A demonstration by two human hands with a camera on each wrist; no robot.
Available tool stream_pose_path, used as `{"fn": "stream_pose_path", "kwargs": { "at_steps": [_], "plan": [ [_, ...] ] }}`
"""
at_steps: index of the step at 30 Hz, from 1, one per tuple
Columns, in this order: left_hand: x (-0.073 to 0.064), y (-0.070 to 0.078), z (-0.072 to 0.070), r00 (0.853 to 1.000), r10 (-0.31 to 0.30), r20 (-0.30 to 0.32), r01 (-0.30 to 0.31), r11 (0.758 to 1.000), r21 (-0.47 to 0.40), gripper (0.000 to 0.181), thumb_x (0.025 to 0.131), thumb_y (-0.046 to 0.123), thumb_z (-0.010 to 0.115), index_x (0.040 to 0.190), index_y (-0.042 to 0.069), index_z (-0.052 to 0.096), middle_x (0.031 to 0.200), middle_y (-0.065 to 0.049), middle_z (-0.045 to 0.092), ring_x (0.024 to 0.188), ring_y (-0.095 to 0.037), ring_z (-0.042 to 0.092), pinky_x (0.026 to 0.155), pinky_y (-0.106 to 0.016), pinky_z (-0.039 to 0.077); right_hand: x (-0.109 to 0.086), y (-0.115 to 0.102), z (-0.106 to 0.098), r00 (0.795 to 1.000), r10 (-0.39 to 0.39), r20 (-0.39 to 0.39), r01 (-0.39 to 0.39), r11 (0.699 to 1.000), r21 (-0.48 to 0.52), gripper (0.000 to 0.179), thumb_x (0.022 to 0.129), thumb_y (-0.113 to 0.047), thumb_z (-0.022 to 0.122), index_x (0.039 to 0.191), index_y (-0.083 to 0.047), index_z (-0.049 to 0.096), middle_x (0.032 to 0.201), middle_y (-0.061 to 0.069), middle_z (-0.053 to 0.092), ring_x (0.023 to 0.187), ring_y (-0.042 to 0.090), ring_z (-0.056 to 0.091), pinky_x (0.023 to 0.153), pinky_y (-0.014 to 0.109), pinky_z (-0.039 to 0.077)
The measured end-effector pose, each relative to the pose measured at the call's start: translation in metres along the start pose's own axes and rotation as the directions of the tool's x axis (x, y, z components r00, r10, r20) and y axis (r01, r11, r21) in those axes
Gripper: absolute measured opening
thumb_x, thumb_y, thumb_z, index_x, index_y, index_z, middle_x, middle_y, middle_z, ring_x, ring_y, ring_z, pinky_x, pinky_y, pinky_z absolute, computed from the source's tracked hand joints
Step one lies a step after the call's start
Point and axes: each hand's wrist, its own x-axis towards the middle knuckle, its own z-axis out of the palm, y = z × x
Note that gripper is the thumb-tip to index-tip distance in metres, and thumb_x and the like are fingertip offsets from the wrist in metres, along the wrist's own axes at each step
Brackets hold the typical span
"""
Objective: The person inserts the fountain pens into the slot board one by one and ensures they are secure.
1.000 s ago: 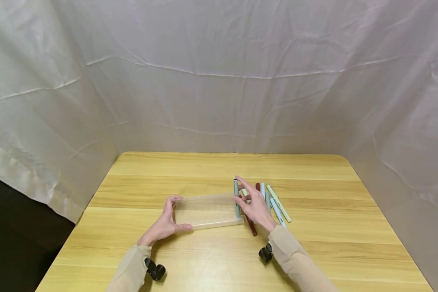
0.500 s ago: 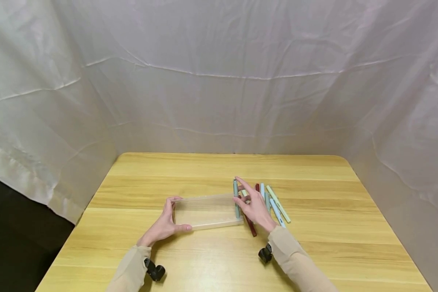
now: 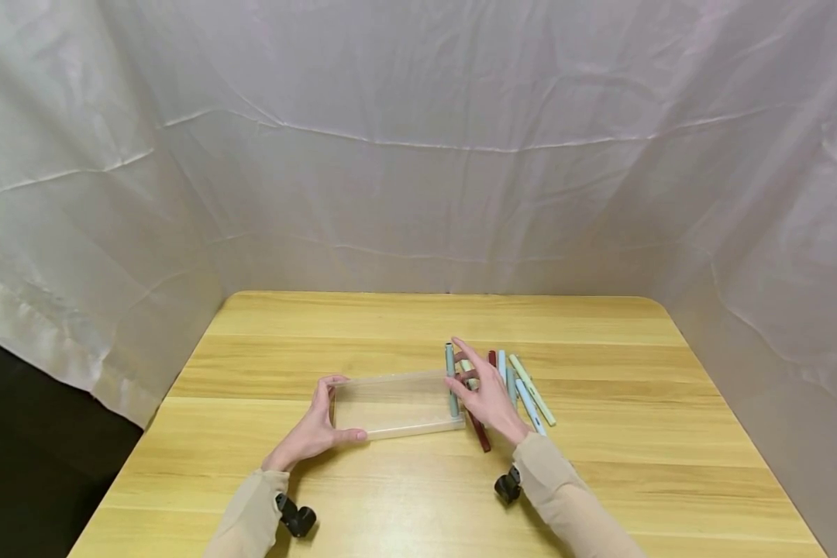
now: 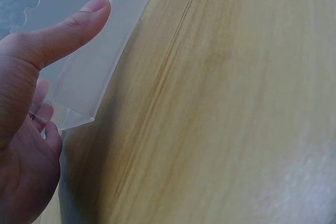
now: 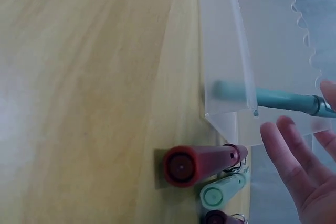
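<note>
My left hand [image 3: 315, 425] grips the left end of a clear plastic pen tray [image 3: 394, 404], thumb along its front edge and fingers round the back corner. The tray's notched back edge shows in both wrist views. At its right end a teal pen [image 5: 286, 99] lies front to back, its near end seen blurred through the front lip. My right hand [image 3: 487, 397] holds this pen near its far part, thumb over it and the index finger stretched to its far tip. Two other right fingertips [image 5: 273, 129] hang beside the pen in the right wrist view.
Just right of the tray lie a dark red pen [image 3: 479, 432] and a pale green one [image 5: 223, 190], partly under the right hand. Further right are a light blue pen [image 3: 530, 401], a yellow-green pen [image 3: 533, 390] and several more. Pale curtains [image 3: 418, 194] surround the wooden table [image 3: 418, 318].
</note>
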Motion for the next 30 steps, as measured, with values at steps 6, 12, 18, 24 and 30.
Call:
{"fn": "stream_pose_path", "kwargs": {
  "at_steps": [6,12,18,24,30],
  "plan": [
    [0.001,0.001,0.0,1.0,-0.009,0.005,0.009,1.0,-0.002,0.1,0.072,0.022,0.091,0.144,0.005,0.024,0.157,-0.025,0.02,0.153,-0.05,0.006,0.125,-0.065,0.005,-0.009,0.013,-0.014,0.993,-0.016,-0.115,0.021,0.999,0.037,0.056,0.095,-0.008,0.069,0.146,-0.004,0.048,0.121,0.025,0.06,0.095,0.027,0.065,0.072,0.02,0.058],
    [-0.001,0.001,0.0,1.0,-0.026,0.013,0.025,1.0,0.003,0.102,0.073,0.024,0.09,0.145,0.006,0.022,0.159,-0.025,0.017,0.155,-0.048,0.005,0.125,-0.065,0.005,-0.023,0.038,-0.046,0.96,0.081,-0.267,-0.097,0.994,-0.049,0.037,0.094,-0.002,0.066,0.13,0.002,0.061,0.103,0.019,0.066,0.084,0.005,0.059,0.074,0.013,0.053],
    [-0.001,0.001,0.0,1.0,-0.021,0.015,0.02,1.0,0.006,0.1,0.073,0.024,0.09,0.145,0.005,0.022,0.159,-0.026,0.016,0.154,-0.049,0.004,0.125,-0.065,0.005,-0.036,0.057,-0.076,0.932,0.211,-0.293,-0.255,0.96,-0.12,0.036,0.095,-0.002,0.063,0.13,0.004,0.059,0.096,0.017,0.062,0.075,0.002,0.052,0.065,0.013,0.048],
    [-0.001,0.0,0.0,1.0,-0.003,0.009,0.003,1.0,0.0,0.098,0.073,0.021,0.09,0.144,0.004,0.024,0.157,-0.026,0.019,0.153,-0.051,0.004,0.124,-0.067,0.004,-0.041,0.068,-0.092,0.93,0.247,-0.273,-0.302,0.937,-0.179,0.038,0.096,-0.008,0.065,0.132,0.003,0.059,0.092,0.014,0.061,0.071,0.003,0.051,0.063,0.015,0.047],
    [-0.001,-0.001,0.0,1.0,-0.001,0.003,0.001,1.0,-0.005,0.099,0.073,0.02,0.09,0.144,0.004,0.023,0.157,-0.026,0.019,0.154,-0.05,0.005,0.125,-0.066,0.005,-0.041,0.071,-0.097,0.93,0.287,-0.232,-0.337,0.915,-0.22,0.041,0.098,-0.013,0.065,0.136,0.001,0.057,0.092,0.011,0.059,0.072,0.006,0.051,0.063,0.016,0.046]
  ]
}}
